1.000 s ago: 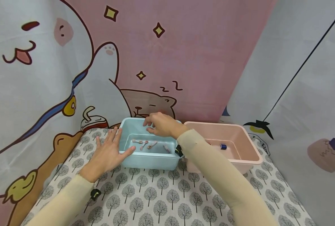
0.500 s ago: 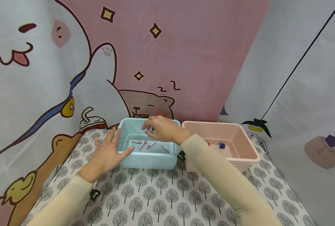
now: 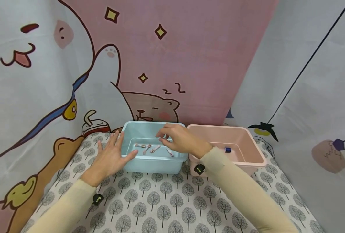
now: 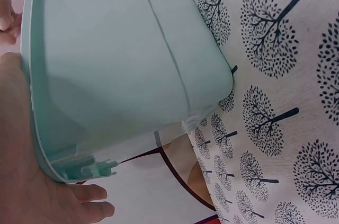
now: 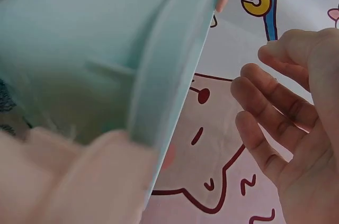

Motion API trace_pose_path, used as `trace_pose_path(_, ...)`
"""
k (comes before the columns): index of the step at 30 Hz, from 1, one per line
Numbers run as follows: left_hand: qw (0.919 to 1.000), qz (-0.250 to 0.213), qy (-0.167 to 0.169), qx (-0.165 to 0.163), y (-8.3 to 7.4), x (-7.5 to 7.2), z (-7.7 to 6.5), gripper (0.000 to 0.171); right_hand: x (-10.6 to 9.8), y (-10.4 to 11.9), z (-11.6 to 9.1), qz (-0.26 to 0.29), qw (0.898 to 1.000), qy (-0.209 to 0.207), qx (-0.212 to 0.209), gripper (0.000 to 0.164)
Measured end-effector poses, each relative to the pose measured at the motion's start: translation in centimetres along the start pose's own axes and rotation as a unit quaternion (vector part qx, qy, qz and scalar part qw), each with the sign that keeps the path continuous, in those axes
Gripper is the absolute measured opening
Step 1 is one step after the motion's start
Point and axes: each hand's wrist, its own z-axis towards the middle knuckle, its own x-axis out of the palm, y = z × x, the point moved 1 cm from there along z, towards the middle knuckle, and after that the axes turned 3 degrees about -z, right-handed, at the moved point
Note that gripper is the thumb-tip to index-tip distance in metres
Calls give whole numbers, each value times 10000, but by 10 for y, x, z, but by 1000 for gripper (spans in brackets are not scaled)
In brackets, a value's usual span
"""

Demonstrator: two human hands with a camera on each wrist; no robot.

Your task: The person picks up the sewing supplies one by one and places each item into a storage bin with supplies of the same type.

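Note:
In the head view my left hand (image 3: 109, 158) rests at the left rim of the light blue bin (image 3: 155, 166), fingers spread and straight. The left wrist view shows that hand (image 4: 32, 171) against the rim of the bin. My right hand (image 3: 182, 137) hovers over the right side of the blue bin, its fingers loosely bent. In the right wrist view the fingers of the right hand (image 5: 296, 113) hold nothing visible. Several small pinkish-white items (image 3: 147, 149) lie on the bin floor; their kind is too small to tell. Another slim whitish piece (image 3: 170, 152) lies apart at the right.
Right beside the blue bin stands a pink bin (image 3: 255, 163), partly covered by my right sleeve. A small dark blue cylinder (image 3: 227, 150) lies inside it. Both stand on a tree-patterned tablecloth (image 3: 165, 200). A printed cartoon curtain (image 3: 201, 64) hangs behind.
My right hand has moved right and a little toward me over the blue bin. A red bit in the pink bin, seen half a second ago, is now out of sight. The left hand stays put.

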Motion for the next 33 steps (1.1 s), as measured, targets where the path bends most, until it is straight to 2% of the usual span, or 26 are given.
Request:
trace_pose_path(8, 10000, 17, -2, 24, -3, 2, 3, 119, -6, -5, -38, 275, 9981, -534, -130, 14)
trace_pose_path(15, 9999, 78, 56, 34, -7, 2, 4, 119, -12, -10, -79, 5, 9916, -1282, -167, 16)
trace_pose_path(21, 9998, 212, -5, 48, -7, 0, 5, 119, -22, -21, -118, -70, 9858, -1673, 147, 24)
trace_pose_path(28, 9990, 405, -108, 129, -5, -4, 4, 119, -30, -34, -164, -406, 9778, -1852, 896, 27)
trace_pose_path(33, 9990, 393, -117, 195, -7, -9, 2, 118, -33, -38, -187, -499, 9733, -2007, 990, 29)
